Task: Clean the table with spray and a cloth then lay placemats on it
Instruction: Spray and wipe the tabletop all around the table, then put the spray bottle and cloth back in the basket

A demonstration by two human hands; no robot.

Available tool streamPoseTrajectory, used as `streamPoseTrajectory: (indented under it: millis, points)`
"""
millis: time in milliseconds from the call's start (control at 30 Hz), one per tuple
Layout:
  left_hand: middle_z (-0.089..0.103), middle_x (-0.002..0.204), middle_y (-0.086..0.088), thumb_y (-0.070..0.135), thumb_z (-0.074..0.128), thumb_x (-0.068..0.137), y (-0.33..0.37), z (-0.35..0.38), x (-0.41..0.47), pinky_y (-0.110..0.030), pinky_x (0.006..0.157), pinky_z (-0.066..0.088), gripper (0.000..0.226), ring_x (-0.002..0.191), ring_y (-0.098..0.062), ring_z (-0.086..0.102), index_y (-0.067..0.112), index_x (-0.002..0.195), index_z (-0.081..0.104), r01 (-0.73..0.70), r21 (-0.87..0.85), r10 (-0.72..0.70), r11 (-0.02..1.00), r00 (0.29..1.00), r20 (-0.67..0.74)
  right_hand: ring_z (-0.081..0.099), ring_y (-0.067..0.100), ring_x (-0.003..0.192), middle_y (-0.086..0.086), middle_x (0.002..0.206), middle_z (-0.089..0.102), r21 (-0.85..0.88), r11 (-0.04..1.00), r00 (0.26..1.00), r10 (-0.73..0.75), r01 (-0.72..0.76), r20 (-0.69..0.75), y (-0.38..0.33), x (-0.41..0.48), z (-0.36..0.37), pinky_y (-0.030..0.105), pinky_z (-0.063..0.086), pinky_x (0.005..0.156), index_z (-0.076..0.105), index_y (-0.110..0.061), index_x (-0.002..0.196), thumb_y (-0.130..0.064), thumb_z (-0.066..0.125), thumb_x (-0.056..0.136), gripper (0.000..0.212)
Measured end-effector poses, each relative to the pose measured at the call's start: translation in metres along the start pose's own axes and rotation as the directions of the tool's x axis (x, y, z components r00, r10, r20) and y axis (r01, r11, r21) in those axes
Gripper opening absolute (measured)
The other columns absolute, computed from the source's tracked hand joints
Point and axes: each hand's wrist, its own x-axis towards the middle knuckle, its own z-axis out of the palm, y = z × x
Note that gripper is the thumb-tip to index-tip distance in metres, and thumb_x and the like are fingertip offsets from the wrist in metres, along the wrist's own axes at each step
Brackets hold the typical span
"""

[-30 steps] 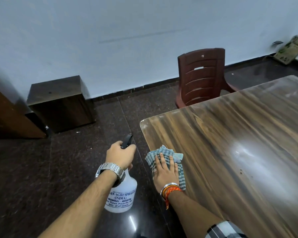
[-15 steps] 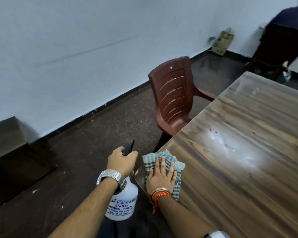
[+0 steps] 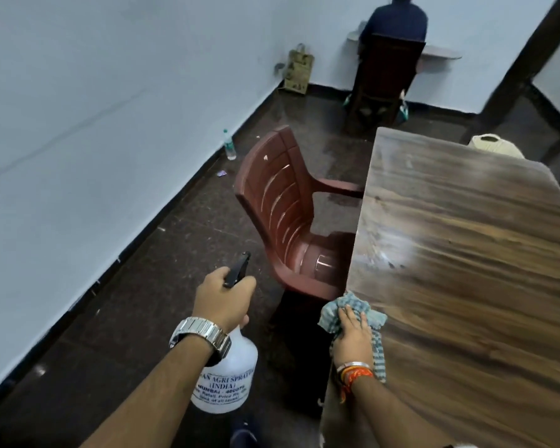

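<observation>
Grips the spray bottle point(image 3: 227, 379) by its neck with the left hand point(image 3: 222, 300), all fingers curled tight round it, off the side of the wooden table point(image 3: 466, 286) and above the dark floor point(image 3: 136, 318) (black trigger point(image 3: 238, 270) poking out over the knuckles). Presses the checked cloth point(image 3: 335, 310) flat on the table's near left edge with the right hand point(image 3: 351, 334), fingers straight and close together, palm down. Wears a metal watch point(image 3: 201, 334) on the left wrist, a bangle and orange threads point(image 3: 353, 371) on the right.

Just beyond the cloth, tucked against the table's left side, a brown plastic chair point(image 3: 282, 205). Farther off, by the wall point(image 3: 78, 124), a small water bottle point(image 3: 229, 145) and a paper bag point(image 3: 299, 71); at the far end, a seated person point(image 3: 393, 24) seen from behind.

Compared with half a second ago: same grip on the bottle, same flat hand on the cloth, but cloth now on the long edge instead of the rounded corner, closer to the chair; view turned to the right, seated person now in full sight.
</observation>
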Motion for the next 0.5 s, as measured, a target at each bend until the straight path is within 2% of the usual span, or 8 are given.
streamPoseTrajectory:
  millis: [133, 233, 267, 300, 367, 400, 433, 500]
  points:
    - [0.054, 0.051, -0.004, 0.014, 0.059, 0.082, 0.043, -0.034, 0.079, -0.021, 0.045, 0.042, 0.015, 0.038, -0.018, 0.059, 0.011, 0.07, 0.052, -0.107, 0.005, 0.107, 0.994, 0.991, 0.082, 0.031, 0.039, 0.137, 0.008, 0.145, 0.045, 0.036, 0.99, 0.98, 0.139, -0.135, -0.142, -0.023, 0.058, 0.008, 0.045, 0.023, 0.112, 0.052, -0.012, 0.134, -0.013, 0.047, 0.073, 0.061]
    - [0.053, 0.047, -0.004, 0.016, 0.059, 0.081, 0.085, -0.055, 0.141, -0.024, 0.049, 0.044, 0.013, 0.037, -0.018, 0.058, 0.012, 0.07, 0.053, -0.188, 0.0, 0.187, 0.982, 0.979, 0.084, 0.05, 0.04, 0.122, 0.021, 0.131, 0.056, 0.239, 0.957, 0.939, 0.227, -0.165, -0.26, -0.042, 0.112, 0.003, 0.049, 0.037, 0.107, 0.059, -0.003, 0.125, -0.001, 0.044, 0.068, 0.059]
    - [0.053, 0.046, -0.003, 0.016, 0.06, 0.081, 0.099, -0.064, 0.163, -0.023, 0.048, 0.043, 0.013, 0.037, -0.017, 0.058, 0.012, 0.07, 0.054, -0.22, 0.007, 0.219, 0.975, 0.972, 0.082, 0.059, 0.036, 0.11, 0.024, 0.123, 0.06, 0.385, 0.911, 0.93, 0.26, -0.147, -0.261, -0.064, 0.126, -0.012, 0.046, 0.046, 0.098, 0.059, -0.004, 0.125, 0.008, 0.043, 0.072, 0.057]
    - [0.053, 0.045, -0.001, 0.018, 0.06, 0.081, 0.113, -0.071, 0.183, -0.021, 0.046, 0.042, 0.013, 0.037, -0.016, 0.059, 0.013, 0.07, 0.054, -0.256, 0.022, 0.253, 0.966, 0.964, 0.084, 0.067, 0.03, 0.087, 0.024, 0.111, 0.065, 0.504, 0.851, 0.929, 0.293, -0.146, -0.226, -0.088, 0.138, -0.026, 0.04, 0.055, 0.078, 0.059, -0.007, 0.125, 0.016, 0.039, 0.075, 0.059]
    - [0.054, 0.046, 0.003, 0.019, 0.06, 0.083, 0.136, -0.083, 0.218, -0.019, 0.045, 0.039, 0.015, 0.038, -0.015, 0.06, 0.015, 0.069, 0.054, -0.317, 0.039, 0.312, 0.948, 0.945, 0.098, 0.058, 0.019, 0.043, 0.017, 0.083, 0.067, 0.724, 0.688, 0.934, 0.292, -0.054, -0.208, -0.147, 0.159, -0.061, 0.027, 0.048, 0.038, 0.063, -0.015, 0.118, 0.025, 0.03, 0.075, 0.068]
    - [0.054, 0.047, 0.003, 0.02, 0.06, 0.084, 0.148, -0.088, 0.237, -0.02, 0.046, 0.038, 0.017, 0.039, -0.014, 0.061, 0.017, 0.069, 0.053, -0.344, 0.037, 0.339, 0.938, 0.935, 0.107, 0.056, 0.017, 0.038, 0.011, 0.08, 0.069, 0.745, 0.667, 0.938, 0.253, 0.008, -0.237, -0.178, 0.174, -0.078, 0.026, 0.044, 0.033, 0.065, -0.019, 0.115, 0.024, 0.031, 0.076, 0.068]
    - [0.055, 0.048, 0.003, 0.02, 0.06, 0.086, 0.161, -0.091, 0.257, -0.022, 0.049, 0.038, 0.019, 0.04, -0.014, 0.061, 0.018, 0.068, 0.053, -0.371, 0.036, 0.365, 0.928, 0.924, 0.117, 0.06, 0.018, 0.042, 0.005, 0.085, 0.071, 0.725, 0.686, 0.938, 0.208, 0.061, -0.277, -0.209, 0.19, -0.093, 0.03, 0.046, 0.035, 0.066, -0.021, 0.114, 0.022, 0.034, 0.078, 0.065]
    - [0.056, 0.049, 0.003, 0.02, 0.059, 0.088, 0.183, -0.095, 0.294, -0.024, 0.051, 0.038, 0.02, 0.041, -0.015, 0.062, 0.018, 0.068, 0.054, -0.408, 0.04, 0.399, 0.912, 0.907, 0.136, 0.07, 0.021, 0.073, 0.001, 0.101, 0.071, 0.646, 0.746, 0.91, 0.14, 0.162, -0.391, -0.261, 0.225, -0.116, 0.027, 0.053, 0.06, 0.068, -0.017, 0.115, 0.016, 0.044, 0.082, 0.052]
